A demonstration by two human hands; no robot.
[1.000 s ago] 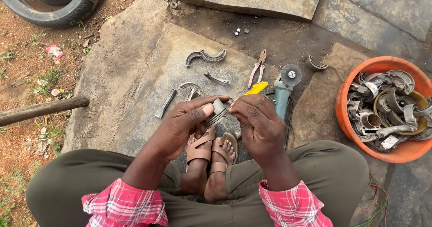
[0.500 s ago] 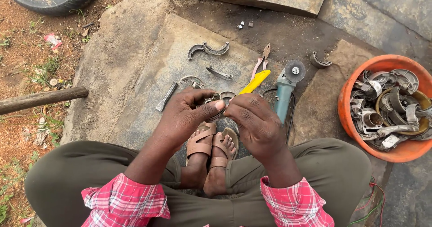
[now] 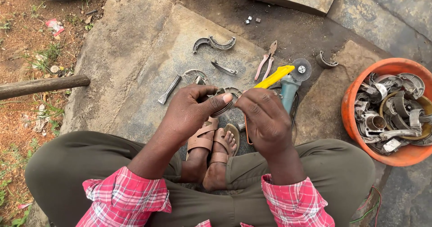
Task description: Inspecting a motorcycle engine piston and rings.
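A curved grey metal brake shoe (image 3: pixel 227 102) is held between both hands, above the sandalled feet (image 3: pixel 216 141). Its outer arc is dull and worn; part of it is hidden by the fingers. The left hand (image 3: pixel 191 112) is closed around its left end, thumb pressed across the top. The right hand (image 3: pixel 265 119) is clenched on a yellow-handled tool (image 3: pixel 274 76), whose handle projects beyond the knuckles; its tip is hidden. Just beyond the right hand, an angle grinder (image 3: pixel 291 80) and pliers (image 3: pixel 266 66) are laid on the stone slab (image 3: pixel 135 51). Well right of the right hand, an orange tub (image 3: pixel 355 96) of metal parts is placed.
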